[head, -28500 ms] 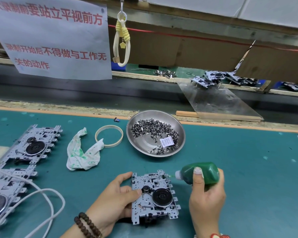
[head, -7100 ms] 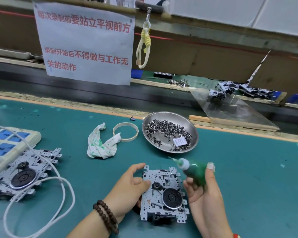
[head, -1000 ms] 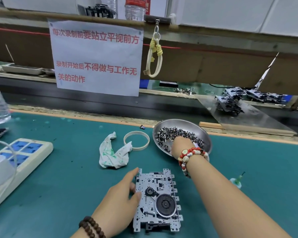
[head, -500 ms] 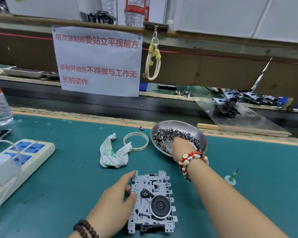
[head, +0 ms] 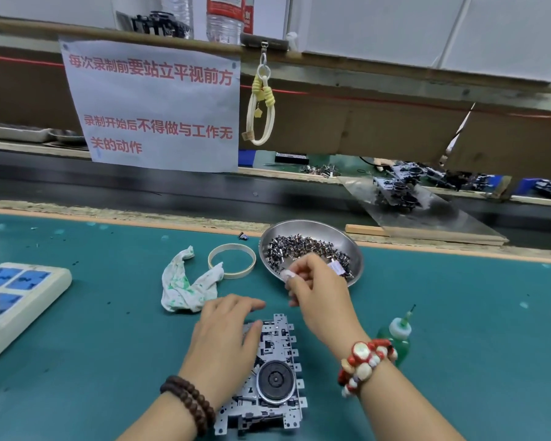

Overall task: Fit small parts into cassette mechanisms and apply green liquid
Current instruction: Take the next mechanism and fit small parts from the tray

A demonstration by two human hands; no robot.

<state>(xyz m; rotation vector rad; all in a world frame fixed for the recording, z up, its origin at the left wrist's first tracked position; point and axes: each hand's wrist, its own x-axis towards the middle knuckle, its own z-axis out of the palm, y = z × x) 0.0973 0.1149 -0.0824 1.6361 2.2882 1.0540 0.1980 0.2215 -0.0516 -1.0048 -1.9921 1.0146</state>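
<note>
The cassette mechanism (head: 272, 377) lies flat on the teal tabletop (head: 474, 329) near its front edge, its round black flywheel facing up. The left hand (head: 223, 342) rests on the mechanism's left side, fingers relaxed and spread, the fingertips lying over its upper left corner; a dark wooden bead bracelet (head: 190, 402) circles that wrist. The right hand (head: 318, 291) hovers just beyond the mechanism's far edge, fingers curled with thumb and forefinger drawn together as in a pinch; whether a small part sits between them cannot be told. A red and white bead bracelet (head: 365, 361) is on that wrist.

Just right of the mechanism stands the green liquid bottle (head: 396, 338), upright, its needle tip pointing up, partly hidden behind the right wrist. Beyond the mechanism, behind the right hand, sits a round metal dish (head: 312, 229) holding a heap of small metal parts (head: 299, 246). Left of the dish lies a pale tape ring (head: 233, 261), and a green-stained white rag (head: 185, 284) overlaps the ring's near edge. Far left of the mechanism is a white power strip (head: 19, 291) with blue sockets. Behind the tabletop hangs a paper sign (head: 156, 106) with red Chinese writing.
</note>
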